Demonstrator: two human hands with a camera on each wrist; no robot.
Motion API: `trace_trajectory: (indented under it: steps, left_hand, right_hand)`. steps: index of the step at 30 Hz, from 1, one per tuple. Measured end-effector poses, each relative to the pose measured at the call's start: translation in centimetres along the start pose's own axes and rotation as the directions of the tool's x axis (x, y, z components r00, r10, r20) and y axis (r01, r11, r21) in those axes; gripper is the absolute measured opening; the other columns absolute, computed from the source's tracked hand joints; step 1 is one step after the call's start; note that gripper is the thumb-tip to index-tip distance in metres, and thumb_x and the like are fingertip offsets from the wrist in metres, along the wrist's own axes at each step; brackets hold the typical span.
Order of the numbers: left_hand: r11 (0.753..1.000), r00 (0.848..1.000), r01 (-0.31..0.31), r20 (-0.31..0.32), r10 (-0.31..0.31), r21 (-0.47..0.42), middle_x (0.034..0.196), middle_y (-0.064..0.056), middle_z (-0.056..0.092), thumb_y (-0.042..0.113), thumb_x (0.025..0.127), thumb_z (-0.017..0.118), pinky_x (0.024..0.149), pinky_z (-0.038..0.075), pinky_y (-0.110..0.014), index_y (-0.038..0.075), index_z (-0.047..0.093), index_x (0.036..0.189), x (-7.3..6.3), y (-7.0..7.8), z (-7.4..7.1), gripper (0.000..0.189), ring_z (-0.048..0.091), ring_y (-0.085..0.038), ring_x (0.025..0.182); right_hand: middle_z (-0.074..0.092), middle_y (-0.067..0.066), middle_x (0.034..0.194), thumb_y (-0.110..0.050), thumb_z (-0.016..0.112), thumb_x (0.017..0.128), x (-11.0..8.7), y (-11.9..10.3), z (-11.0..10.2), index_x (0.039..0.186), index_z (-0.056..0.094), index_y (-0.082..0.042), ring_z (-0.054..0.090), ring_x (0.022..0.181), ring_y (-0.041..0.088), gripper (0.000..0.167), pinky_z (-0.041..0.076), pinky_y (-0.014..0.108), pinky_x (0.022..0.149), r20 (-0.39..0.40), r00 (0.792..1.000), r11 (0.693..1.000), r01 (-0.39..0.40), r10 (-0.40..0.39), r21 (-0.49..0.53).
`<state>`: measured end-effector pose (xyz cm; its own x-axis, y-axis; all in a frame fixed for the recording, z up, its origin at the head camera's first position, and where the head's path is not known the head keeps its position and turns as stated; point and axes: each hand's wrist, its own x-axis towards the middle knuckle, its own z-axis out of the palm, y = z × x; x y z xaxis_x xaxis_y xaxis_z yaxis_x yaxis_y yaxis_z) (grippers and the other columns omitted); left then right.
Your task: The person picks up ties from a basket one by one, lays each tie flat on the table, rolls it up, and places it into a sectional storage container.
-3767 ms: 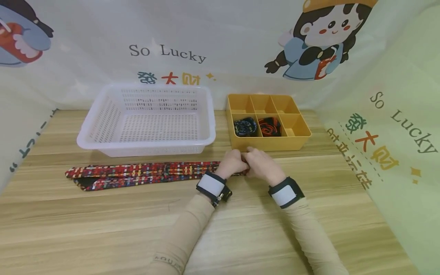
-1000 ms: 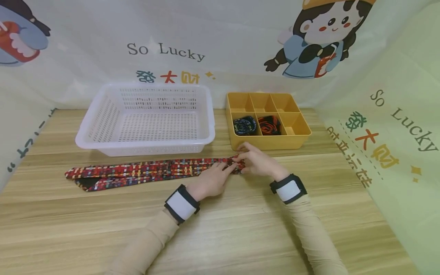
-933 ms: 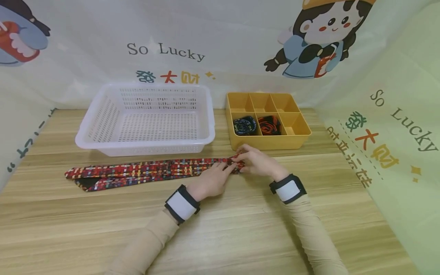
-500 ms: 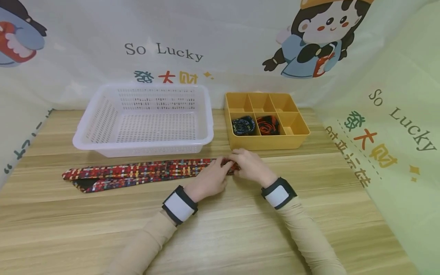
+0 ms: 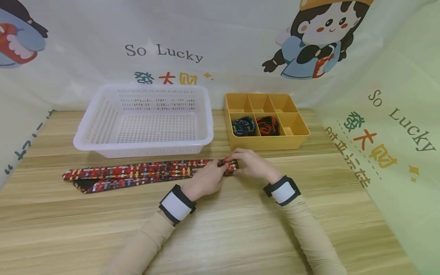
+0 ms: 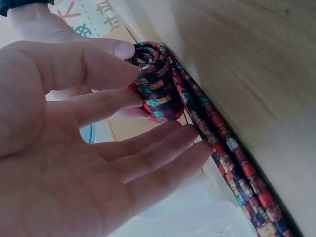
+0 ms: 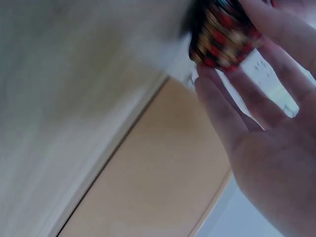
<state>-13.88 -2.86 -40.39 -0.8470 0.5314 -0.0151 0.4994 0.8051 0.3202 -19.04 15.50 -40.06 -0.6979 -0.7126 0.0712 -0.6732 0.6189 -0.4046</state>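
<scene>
A red multicoloured patterned necktie (image 5: 137, 170) lies lengthwise across the wooden table, folded double, its wide end at the left. Its right end is wound into a small roll (image 6: 160, 91) standing on edge. My left hand (image 5: 204, 181) pinches the near left side of the roll with thumb and index finger, the other fingers stretched along the flat part. From the right, my right hand (image 5: 252, 165) holds the roll between thumb and fingers. In the right wrist view the roll (image 7: 224, 42) is partly cut off by the frame's top edge.
Behind the necktie stands a white perforated plastic basket (image 5: 144, 146). To its right is a yellow divided box (image 5: 271, 143), with a rolled blue necktie (image 5: 243, 126) and a rolled black-and-red necktie (image 5: 268, 126) in two front compartments. A printed cloth (image 5: 223, 34) hangs behind.
The rolled end has shifted a little left as more of the necktie is wound. The right hand has moved left with it; the left hand has drawn back left and regripped.
</scene>
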Motion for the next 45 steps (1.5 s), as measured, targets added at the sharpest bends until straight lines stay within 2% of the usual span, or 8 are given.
trace_trajectory:
  steps: [4,11,16,24,29,33,37,45]
  left_hand:
    - [1.000,1.000,0.007,0.007,-0.007,-0.006,0.122,-0.027,0.055,0.006,0.090,0.056,0.081,0.053,-0.050,-0.001,0.055,0.128,0.0,0.0,-0.1,0.039,0.059,-0.039,0.104]
    - [0.996,1.000,-0.017,0.015,0.018,-0.088,0.108,-0.027,0.059,0.005,0.089,0.057,0.077,0.053,-0.048,-0.003,0.052,0.123,0.2,-0.1,0.2,0.035,0.061,-0.036,0.093]
    - [0.993,0.998,-0.045,0.038,0.050,-0.113,0.115,-0.024,0.059,0.006,0.088,0.060,0.082,0.053,-0.045,-0.004,0.049,0.126,0.3,-0.2,0.2,0.042,0.062,-0.034,0.100]
    - [0.988,0.992,-0.120,0.013,0.122,-0.098,0.121,-0.019,0.060,0.002,0.086,0.059,0.080,0.052,-0.043,0.002,0.053,0.127,0.0,0.2,-0.4,0.041,0.062,-0.031,0.097]
    - [0.990,0.993,-0.117,0.021,0.119,-0.080,0.129,-0.022,0.056,0.003,0.088,0.057,0.082,0.052,-0.045,0.005,0.051,0.134,-0.1,0.3,-0.5,0.047,0.061,-0.034,0.106]
    - [0.992,0.995,-0.082,0.046,0.086,-0.093,0.115,-0.019,0.065,0.003,0.089,0.056,0.080,0.053,-0.044,0.007,0.055,0.129,0.0,0.2,-0.9,0.040,0.065,-0.032,0.098]
    - [0.992,0.994,-0.082,0.063,0.089,-0.098,0.102,-0.015,0.068,0.002,0.088,0.055,0.071,0.051,-0.041,0.006,0.060,0.119,0.0,0.0,-1.1,0.032,0.065,-0.027,0.083]
    - [0.993,0.992,-0.075,-0.104,0.065,-0.091,0.095,-0.014,0.059,0.005,0.084,0.064,0.073,0.049,-0.041,0.001,0.060,0.097,0.3,-0.7,-0.5,0.015,0.059,-0.029,0.086]
  right_hand:
    - [0.067,0.014,0.109,-0.002,0.074,0.074,0.4,-0.4,0.5,0.114,0.063,-0.001,0.063,0.103,0.027,0.041,0.051,0.039,0.091,-0.019,1.000,0.999,0.005,-0.006,-0.042]
    - [0.066,0.012,0.104,-0.009,0.077,0.068,0.2,-1.9,0.2,0.099,0.069,-0.006,0.061,0.095,0.026,0.032,0.054,0.040,0.078,-0.019,0.993,0.965,-0.121,0.120,-0.234]
    - [0.066,0.010,0.097,-0.008,0.079,0.064,0.2,-2.7,0.4,0.094,0.071,-0.005,0.058,0.091,0.025,0.031,0.053,0.037,0.076,-0.030,0.995,0.941,-0.100,0.096,-0.323]
    - [0.066,0.007,0.090,-0.002,0.079,0.061,0.4,-2.6,0.7,0.090,0.071,-0.004,0.053,0.084,0.022,0.030,0.049,0.032,0.073,-0.036,0.997,0.965,-0.080,0.073,-0.249]
    - [0.067,0.012,0.102,-0.003,0.078,0.067,0.3,-1.8,0.4,0.109,0.066,0.001,0.059,0.093,0.027,0.043,0.051,0.037,0.083,0.003,1.000,0.990,-0.018,0.018,-0.139]
    - [0.065,0.016,0.115,-0.005,0.078,0.071,0.0,-0.8,-0.4,0.118,0.059,0.003,0.060,0.109,0.031,0.052,0.047,0.043,0.097,0.042,0.999,1.000,-0.009,0.010,-0.024]
    - [0.066,0.014,0.114,-0.006,0.076,0.073,-0.2,-0.5,-0.8,0.116,0.062,0.001,0.061,0.108,0.028,0.045,0.048,0.041,0.096,0.065,0.998,0.999,0.018,-0.020,0.029]
    - [0.068,0.009,0.094,-0.009,0.077,0.070,0.7,-1.7,0.6,0.095,0.068,-0.002,0.058,0.085,0.020,0.027,0.049,0.032,0.076,-0.003,1.000,0.994,0.030,-0.031,-0.109]
